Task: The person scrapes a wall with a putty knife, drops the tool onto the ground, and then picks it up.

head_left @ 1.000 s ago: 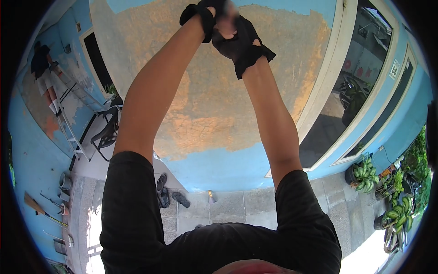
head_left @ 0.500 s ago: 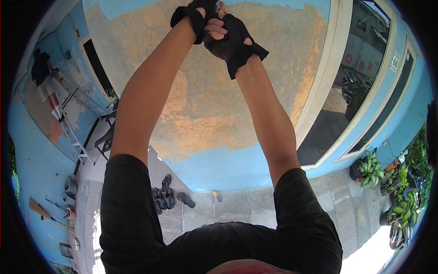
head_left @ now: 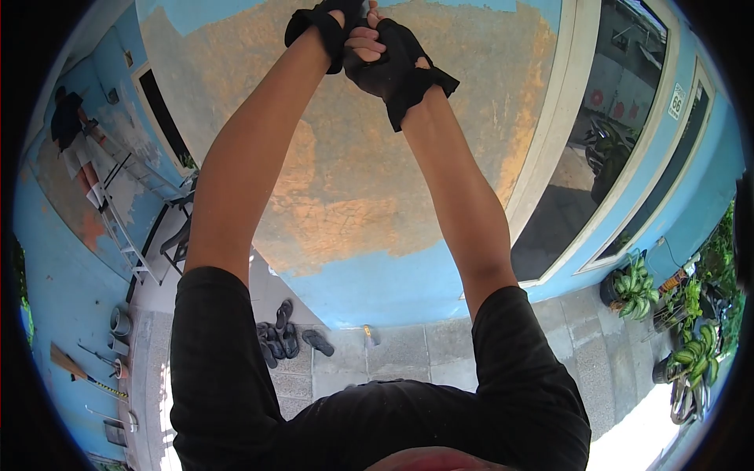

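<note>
Both hands are raised close together at the top edge, in black fingerless gloves, in front of a wall (head_left: pixel 338 173) with patchy bare plaster and blue paint. My right hand (head_left: pixel 389 63) is closed, its fingers curled in. Beside it and a little higher, my left hand (head_left: pixel 326 23) also looks closed, partly cut off by the frame's edge. A small grey bit shows between the hands; the thing they grip is mostly hidden and I cannot make out its kind.
A person (head_left: pixel 71 129) stands on a metal ladder (head_left: pixel 118 216) at the left. Sandals (head_left: pixel 287 334) lie on the paving below. Window glass (head_left: pixel 589 157) is on the right, with potted plants (head_left: pixel 635 290) beyond. A broom (head_left: pixel 71 361) leans on the left wall.
Both hands have shifted slightly left and up against the wall, still closed and together. The whole view has moved a little with them.
</note>
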Tool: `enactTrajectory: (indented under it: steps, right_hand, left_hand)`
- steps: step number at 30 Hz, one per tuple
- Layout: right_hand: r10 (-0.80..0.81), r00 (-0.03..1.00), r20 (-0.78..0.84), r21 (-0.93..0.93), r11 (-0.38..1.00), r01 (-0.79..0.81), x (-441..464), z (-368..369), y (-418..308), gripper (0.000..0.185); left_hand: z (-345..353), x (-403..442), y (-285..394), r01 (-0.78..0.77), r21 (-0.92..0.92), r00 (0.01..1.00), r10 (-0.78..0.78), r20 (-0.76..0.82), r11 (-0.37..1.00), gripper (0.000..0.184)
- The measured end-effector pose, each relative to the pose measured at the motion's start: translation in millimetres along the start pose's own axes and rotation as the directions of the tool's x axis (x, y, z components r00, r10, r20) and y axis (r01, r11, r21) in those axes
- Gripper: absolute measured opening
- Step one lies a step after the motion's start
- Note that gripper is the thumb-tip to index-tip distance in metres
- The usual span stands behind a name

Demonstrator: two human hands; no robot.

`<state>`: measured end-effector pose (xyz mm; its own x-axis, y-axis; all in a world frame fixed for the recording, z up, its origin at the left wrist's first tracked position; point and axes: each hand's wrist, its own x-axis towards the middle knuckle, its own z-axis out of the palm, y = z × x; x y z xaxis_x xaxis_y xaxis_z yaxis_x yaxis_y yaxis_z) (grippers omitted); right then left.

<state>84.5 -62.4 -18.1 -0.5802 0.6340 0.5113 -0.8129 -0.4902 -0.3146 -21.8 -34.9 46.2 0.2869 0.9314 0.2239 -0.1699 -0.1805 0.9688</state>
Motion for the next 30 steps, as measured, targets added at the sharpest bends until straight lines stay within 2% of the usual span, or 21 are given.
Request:
enactTrajectory:
  steps: [1,2,4,5,8,9,11,13,17,20,22,26,30]
  right_hand:
    - [-0.026,0.999,-0.029,-0.012,1.0,0.026,1,-1,0,0.018]
    - [-0.023,0.999,-0.027,-0.016,1.0,0.023,4,0,-2,0.018]
    - [0.03,0.995,0.09,0.058,0.998,-0.035,5,-6,-1,0.016]
    - [0.028,0.996,0.088,0.06,0.998,-0.033,2,-9,-1,0.016]
    - [0.012,0.998,0.068,-0.042,0.999,-0.009,-5,-4,-2,0.014]
    - [-0.018,1.0,0.015,-0.048,0.999,0.019,-3,0,-2,0.016]
    - [-0.039,0.998,-0.048,-0.048,0.998,0.037,-3,3,0,0.018]
    - [0.038,0.999,0.034,0.019,0.999,-0.038,-4,0,-2,0.016]
    - [0.035,0.997,0.062,-0.029,0.999,-0.033,3,-4,-7,0.011]
    - [0.052,0.998,0.039,0.014,0.998,-0.053,3,-5,-2,0.011]
    - [-0.044,0.999,-0.009,0.026,0.999,0.044,-2,2,3,0.013]
    - [-0.021,0.999,-0.029,-0.012,1.0,0.021,3,1,0,0.013]
    - [0.034,0.998,0.05,0.028,0.999,-0.036,-1,-2,-5,0.014]
  left_hand:
    - [0,4,-1,-0.123,0.043,0.99,0.125,-0.06,0.992,0.04]
    - [-3,7,2,-0.128,0.041,0.99,0.13,-0.061,0.991,0.04]
    - [-2,-7,3,0.035,0.073,0.999,-0.034,-0.016,0.997,0.043]
    - [-2,-7,-1,0.039,0.073,0.999,-0.038,-0.014,0.997,0.043]
    - [-11,-1,-8,0.2,-0.186,0.954,-0.148,0.261,0.962,0.046]
    - [5,-9,0,0.092,-0.113,0.994,-0.084,0.072,0.989,0.046]
    - [1,-6,10,0.142,-0.084,0.986,-0.134,0.1,0.986,0.046]
    - [1,-5,4,0.113,-0.064,0.992,-0.108,0.07,0.992,0.045]
    - [2,-5,6,0.069,-0.044,0.997,-0.068,0.034,0.997,0.044]
    - [-3,-1,5,0.089,-0.049,0.995,-0.087,0.045,0.995,0.043]
    - [-3,-2,3,0.085,-0.055,0.995,-0.082,0.051,0.995,0.043]
    - [-4,-4,7,0.064,-0.048,0.997,-0.062,0.038,0.997,0.042]
    - [-3,2,5,0.032,-0.032,0.999,-0.032,0.004,0.999,0.041]
